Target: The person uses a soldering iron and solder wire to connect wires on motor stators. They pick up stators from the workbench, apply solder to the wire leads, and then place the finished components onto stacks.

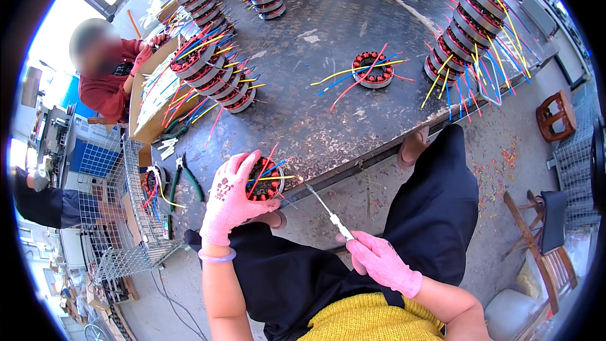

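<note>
My left hand (230, 202), in a pink glove, is closed around a motor stator (264, 188) at the table's near edge. Red, blue and yellow wires stick out of the stator, the yellow one toward the right. In my pink-gloved right hand (384, 264) is a slim pen-like tool (335, 218) with a white grip and a thin shaft. The shaft's tip points at the yellow wire's end, where a small orange glow shows; whether they touch is too small to tell. Farther back, a single wired stator (372, 77) lies flat on the table.
Stacks of stators with loose wires stand at right (464, 35) and left (214, 76). Green-handled pliers (186, 177) and another stator (151, 184) lie left of my left hand, beside a wire-mesh basket (136, 249). A co-worker (110, 82) sits behind a cardboard box (146, 110). A wooden stool (555, 117) stands right.
</note>
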Demonstrator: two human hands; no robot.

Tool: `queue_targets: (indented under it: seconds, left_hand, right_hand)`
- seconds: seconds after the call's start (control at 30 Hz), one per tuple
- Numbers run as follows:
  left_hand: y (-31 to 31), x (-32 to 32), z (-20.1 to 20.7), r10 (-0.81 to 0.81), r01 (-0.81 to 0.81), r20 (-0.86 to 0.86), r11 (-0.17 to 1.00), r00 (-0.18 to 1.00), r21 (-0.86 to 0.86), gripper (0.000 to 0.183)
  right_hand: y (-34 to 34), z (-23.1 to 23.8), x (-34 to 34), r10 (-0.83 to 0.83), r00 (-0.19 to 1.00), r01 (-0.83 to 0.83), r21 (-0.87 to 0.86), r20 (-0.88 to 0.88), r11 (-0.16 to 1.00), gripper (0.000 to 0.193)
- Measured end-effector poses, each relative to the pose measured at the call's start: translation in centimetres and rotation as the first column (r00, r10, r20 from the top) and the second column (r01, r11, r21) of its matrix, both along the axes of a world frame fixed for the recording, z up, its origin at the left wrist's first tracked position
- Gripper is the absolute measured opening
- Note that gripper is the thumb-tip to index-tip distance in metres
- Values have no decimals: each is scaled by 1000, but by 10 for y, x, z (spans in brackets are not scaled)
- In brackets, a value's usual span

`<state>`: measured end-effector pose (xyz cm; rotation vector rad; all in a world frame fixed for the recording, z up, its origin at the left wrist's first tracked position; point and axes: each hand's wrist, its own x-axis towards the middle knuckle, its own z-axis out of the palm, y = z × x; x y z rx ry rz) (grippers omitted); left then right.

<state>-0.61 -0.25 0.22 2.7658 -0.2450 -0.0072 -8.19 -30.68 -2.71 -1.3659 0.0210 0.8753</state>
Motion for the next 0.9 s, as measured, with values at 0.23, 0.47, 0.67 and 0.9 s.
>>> queue_targets:
  seconds: [0.23, 0.47, 0.67, 0.9]
  left_hand:
    - [-2, 0, 3, -29, 29, 55, 999, 998, 17, 90]
    - [-1, 0, -1, -9, 9, 22, 1000, 1000, -3, 91]
    - [2, 0, -3, -9, 10, 17, 1000, 1000, -15, 92]
    - [-1, 0, 2, -30, 30, 48, 1000, 998, 0, 91]
  right_hand:
    - [-1, -6, 0, 1, 1000, -1, -2, -31, 1000, 35]
    - [-1, 1, 1, -11, 999, 11, 16, -45, 1000, 36]
    - [1, -4, -3, -27, 998, 29, 39, -52, 999, 36]
    - [-1, -13, -9, -79, 989, 98, 145, -128, 985, 36]
